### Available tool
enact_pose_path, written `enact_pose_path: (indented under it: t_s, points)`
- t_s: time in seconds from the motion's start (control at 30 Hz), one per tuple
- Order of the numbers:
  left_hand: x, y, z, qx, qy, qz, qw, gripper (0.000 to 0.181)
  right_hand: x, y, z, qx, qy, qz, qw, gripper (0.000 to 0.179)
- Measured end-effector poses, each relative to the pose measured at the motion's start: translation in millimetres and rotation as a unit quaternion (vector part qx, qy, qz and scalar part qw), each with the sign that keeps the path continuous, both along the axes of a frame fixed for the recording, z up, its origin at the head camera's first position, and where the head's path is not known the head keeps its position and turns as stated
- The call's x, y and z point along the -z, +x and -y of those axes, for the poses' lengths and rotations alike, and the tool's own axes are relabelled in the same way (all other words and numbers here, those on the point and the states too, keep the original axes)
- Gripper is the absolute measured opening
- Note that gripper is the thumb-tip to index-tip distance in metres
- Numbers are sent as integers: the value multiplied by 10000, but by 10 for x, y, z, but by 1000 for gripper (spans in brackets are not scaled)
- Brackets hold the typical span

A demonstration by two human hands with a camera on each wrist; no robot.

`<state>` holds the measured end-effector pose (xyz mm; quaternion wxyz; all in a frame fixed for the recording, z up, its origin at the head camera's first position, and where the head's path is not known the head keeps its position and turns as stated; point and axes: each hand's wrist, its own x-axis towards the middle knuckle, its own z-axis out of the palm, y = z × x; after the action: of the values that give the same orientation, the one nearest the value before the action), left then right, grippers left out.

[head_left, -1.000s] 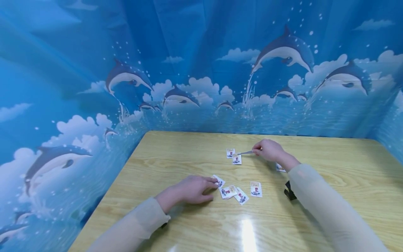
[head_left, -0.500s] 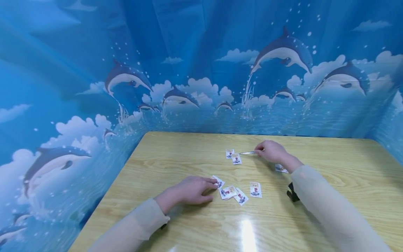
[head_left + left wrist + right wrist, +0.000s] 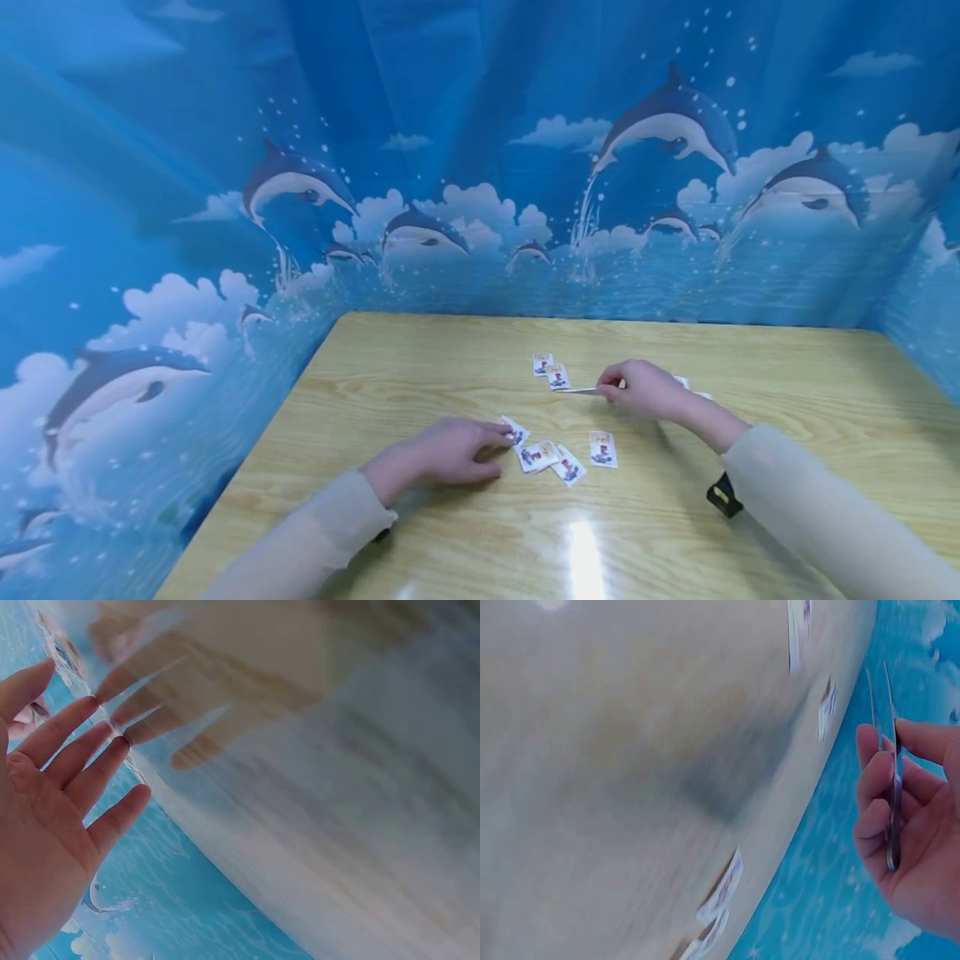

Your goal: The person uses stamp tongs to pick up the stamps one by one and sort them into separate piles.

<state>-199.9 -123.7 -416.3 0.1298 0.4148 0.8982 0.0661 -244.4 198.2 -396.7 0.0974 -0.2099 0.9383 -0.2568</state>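
My right hand (image 3: 647,390) pinches a pair of metal tweezers (image 3: 581,391) between thumb and fingers over the far half of the table. In the right wrist view the two tips of the tweezers (image 3: 878,697) stand apart, with nothing between them. In the head view those tips lie by the near edge of a small printed card (image 3: 557,377), which overlaps another card (image 3: 542,364). My left hand (image 3: 450,452) lies palm down, its extended fingertips on a tilted card (image 3: 516,431). Beside them, several overlapping cards (image 3: 537,456) form a loose pile.
A single card (image 3: 603,449) lies right of the pile. Two more cards, one at the back (image 3: 681,381), show partly behind the right hand and wrist. A blue dolphin-print curtain (image 3: 450,250) borders the wooden table (image 3: 420,358) at the back and left.
My right hand has come nearer with the tweezers, whose tips shift from the overlapping card's upper edge to its near edge. The left hand keeps its place on the tilted card.
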Motion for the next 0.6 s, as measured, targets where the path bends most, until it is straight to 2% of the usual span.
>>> enact_pose_path:
  t_s: [0.13, 0.23, 0.43, 0.6]
  points:
    - [-27, 0, 44, -164, 165, 239, 9994, 49, 56, 102, 97, -230, 0, -66, 9997, 16]
    - [-53, 5, 72, -244, 164, 246, 9993, 49, 97, 150, 165, -311, 10, -36, 9995, 14]
    - [-78, 28, 129, -193, 52, 44, 9998, 51, 143, 225, 279, -446, -146, 289, 9985, 13]
    - [-23, 35, 169, -82, -113, -103, 9998, 54, 141, 283, 342, -561, -222, 413, 9973, 13]
